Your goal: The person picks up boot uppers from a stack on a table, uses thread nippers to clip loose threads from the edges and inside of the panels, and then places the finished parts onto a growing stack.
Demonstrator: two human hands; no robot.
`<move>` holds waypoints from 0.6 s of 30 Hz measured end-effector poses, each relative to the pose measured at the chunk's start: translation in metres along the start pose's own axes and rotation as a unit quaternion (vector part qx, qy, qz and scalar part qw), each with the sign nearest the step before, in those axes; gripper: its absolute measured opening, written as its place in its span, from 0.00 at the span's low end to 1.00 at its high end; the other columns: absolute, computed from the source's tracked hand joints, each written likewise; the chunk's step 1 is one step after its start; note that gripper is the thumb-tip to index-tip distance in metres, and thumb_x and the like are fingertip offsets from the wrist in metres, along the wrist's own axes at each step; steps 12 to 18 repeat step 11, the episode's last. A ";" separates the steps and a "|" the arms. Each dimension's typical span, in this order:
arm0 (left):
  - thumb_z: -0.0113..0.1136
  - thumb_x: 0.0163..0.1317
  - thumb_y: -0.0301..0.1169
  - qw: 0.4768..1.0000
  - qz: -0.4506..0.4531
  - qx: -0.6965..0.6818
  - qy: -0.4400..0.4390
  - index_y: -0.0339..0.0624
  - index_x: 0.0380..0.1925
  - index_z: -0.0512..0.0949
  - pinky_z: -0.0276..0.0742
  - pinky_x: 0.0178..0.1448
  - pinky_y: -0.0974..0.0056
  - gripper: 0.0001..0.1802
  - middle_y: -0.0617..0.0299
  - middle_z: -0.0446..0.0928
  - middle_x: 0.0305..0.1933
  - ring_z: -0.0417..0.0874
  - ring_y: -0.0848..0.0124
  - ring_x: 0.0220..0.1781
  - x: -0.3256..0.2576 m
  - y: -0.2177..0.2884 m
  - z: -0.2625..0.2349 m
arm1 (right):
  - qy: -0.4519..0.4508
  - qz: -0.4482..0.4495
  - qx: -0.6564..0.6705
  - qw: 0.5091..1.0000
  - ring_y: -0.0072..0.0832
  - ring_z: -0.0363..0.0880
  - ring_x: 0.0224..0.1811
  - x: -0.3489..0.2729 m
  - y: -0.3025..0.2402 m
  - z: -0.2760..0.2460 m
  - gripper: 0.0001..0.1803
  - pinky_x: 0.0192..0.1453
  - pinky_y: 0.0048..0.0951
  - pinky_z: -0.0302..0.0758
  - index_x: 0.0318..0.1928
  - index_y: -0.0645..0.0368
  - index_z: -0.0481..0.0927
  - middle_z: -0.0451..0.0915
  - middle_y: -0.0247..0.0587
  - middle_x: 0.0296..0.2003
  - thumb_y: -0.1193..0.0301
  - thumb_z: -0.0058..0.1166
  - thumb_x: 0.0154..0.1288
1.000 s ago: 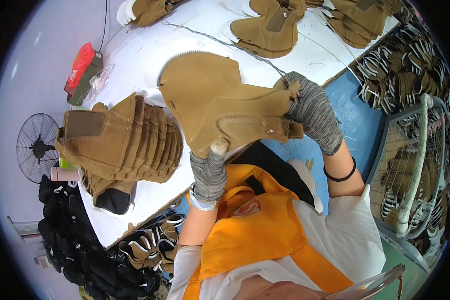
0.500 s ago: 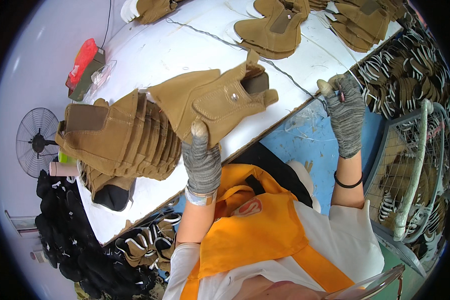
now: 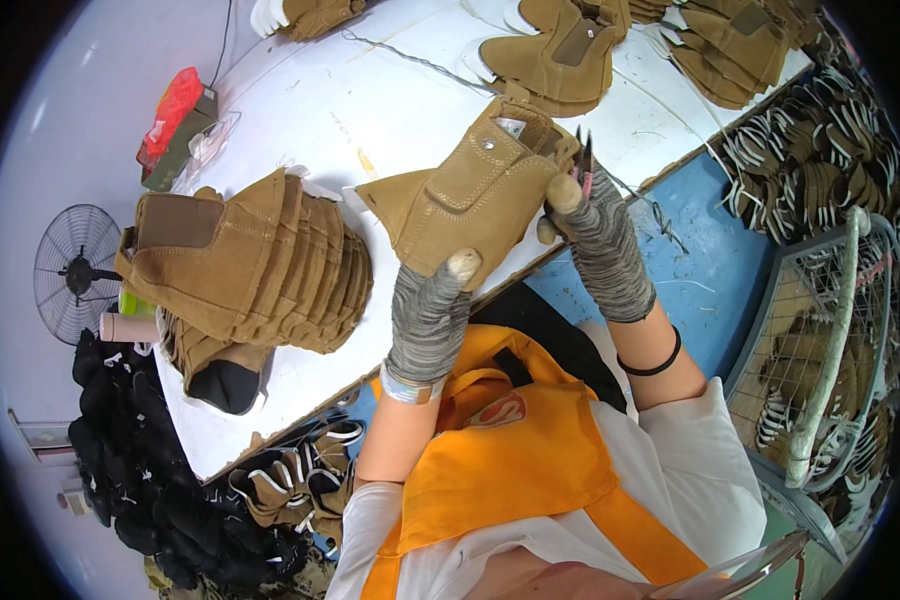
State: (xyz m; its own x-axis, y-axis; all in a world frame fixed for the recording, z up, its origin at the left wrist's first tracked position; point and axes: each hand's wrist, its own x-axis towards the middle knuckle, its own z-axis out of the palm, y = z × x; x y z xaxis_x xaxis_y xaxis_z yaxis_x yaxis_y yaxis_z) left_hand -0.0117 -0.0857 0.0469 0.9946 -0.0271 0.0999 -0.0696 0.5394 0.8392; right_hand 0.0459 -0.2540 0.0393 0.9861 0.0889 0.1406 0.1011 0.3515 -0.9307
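Over the table edge I hold a brown boot upper [image 3: 467,200] with stitched seams and a small metal stud. My left hand [image 3: 427,320], in a grey knitted glove, grips its lower edge, thumb on top. Gloved the same way, my right hand [image 3: 608,250] is closed around a small pair of thread snips [image 3: 585,160] with pink on the handle, dark blades pointing up. The right thumb also touches the upper near its open top. A stack of similar brown uppers [image 3: 245,265] lies to the left of my left hand.
More brown uppers [image 3: 560,60] lie on the far side of the white table [image 3: 320,110], with a cord across it. A wire cart [image 3: 820,350] stands at my right, and piles of uppers [image 3: 810,150] lie behind it. Left are a fan [image 3: 75,275] and black bundles [image 3: 140,440].
My right hand has swung left from beyond the table edge to the upper's top end, bringing the snips. My left hand has shifted slightly right, turning the upper more upright.
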 end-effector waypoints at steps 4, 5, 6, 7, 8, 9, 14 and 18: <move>0.63 0.58 0.41 0.973 -0.028 0.227 -0.034 0.34 0.60 0.63 0.63 0.64 0.63 0.34 0.54 0.71 0.57 0.71 0.65 0.59 0.002 0.006 -0.001 | -0.024 0.039 -0.008 0.999 0.16 0.74 0.28 0.001 -0.002 0.005 0.41 0.32 0.16 0.75 0.56 0.65 0.66 0.75 0.35 0.37 0.48 0.65 0.50; 0.62 0.59 0.41 0.968 -0.041 0.241 -0.055 0.34 0.60 0.63 0.63 0.64 0.64 0.34 0.54 0.71 0.57 0.71 0.64 0.59 0.004 0.013 0.004 | -0.010 0.069 0.015 0.997 0.16 0.74 0.29 0.002 0.004 0.003 0.40 0.32 0.16 0.75 0.56 0.65 0.66 0.75 0.36 0.37 0.50 0.65 0.51; 0.62 0.59 0.41 0.962 -0.054 0.256 -0.075 0.34 0.60 0.64 0.63 0.63 0.64 0.34 0.53 0.71 0.57 0.71 0.64 0.59 0.005 0.016 0.007 | 0.004 0.100 0.038 0.994 0.17 0.75 0.29 0.003 0.011 0.000 0.40 0.32 0.16 0.75 0.56 0.65 0.65 0.75 0.37 0.38 0.51 0.64 0.52; 0.62 0.59 0.41 0.953 -0.042 0.287 -0.089 0.34 0.59 0.64 0.63 0.64 0.63 0.33 0.52 0.71 0.57 0.71 0.63 0.59 0.004 0.014 0.008 | 0.029 0.117 0.105 0.987 0.18 0.75 0.30 0.005 0.020 -0.004 0.37 0.33 0.17 0.76 0.56 0.64 0.66 0.75 0.38 0.38 0.52 0.62 0.54; 0.62 0.59 0.40 0.942 -0.029 0.319 -0.102 0.34 0.59 0.65 0.63 0.64 0.63 0.32 0.51 0.71 0.56 0.71 0.62 0.59 0.004 0.011 0.009 | 0.053 0.133 0.172 0.975 0.19 0.75 0.31 0.008 0.030 -0.009 0.34 0.35 0.19 0.76 0.55 0.64 0.66 0.76 0.38 0.38 0.54 0.61 0.56; 0.62 0.59 0.40 0.929 -0.017 0.351 -0.115 0.34 0.58 0.65 0.63 0.64 0.62 0.32 0.50 0.71 0.56 0.71 0.61 0.60 0.004 0.008 0.012 | 0.077 0.149 0.237 0.957 0.21 0.76 0.31 0.011 0.034 -0.010 0.31 0.36 0.20 0.77 0.55 0.63 0.67 0.76 0.38 0.38 0.56 0.59 0.58; 0.62 0.58 0.40 0.856 0.145 0.485 -0.104 0.40 0.60 0.65 0.62 0.66 0.55 0.32 0.48 0.71 0.57 0.70 0.58 0.62 -0.001 0.002 0.014 | 0.120 0.132 0.357 0.917 0.24 0.76 0.34 0.014 0.016 0.011 0.24 0.43 0.24 0.78 0.52 0.62 0.68 0.76 0.38 0.39 0.58 0.52 0.63; 0.62 0.58 0.40 0.856 0.145 0.485 -0.104 0.40 0.60 0.65 0.62 0.66 0.55 0.32 0.48 0.71 0.57 0.70 0.58 0.62 -0.001 0.002 0.014 | 0.120 0.132 0.357 0.917 0.24 0.76 0.34 0.014 0.016 0.011 0.24 0.43 0.24 0.78 0.52 0.62 0.68 0.76 0.38 0.39 0.58 0.52 0.63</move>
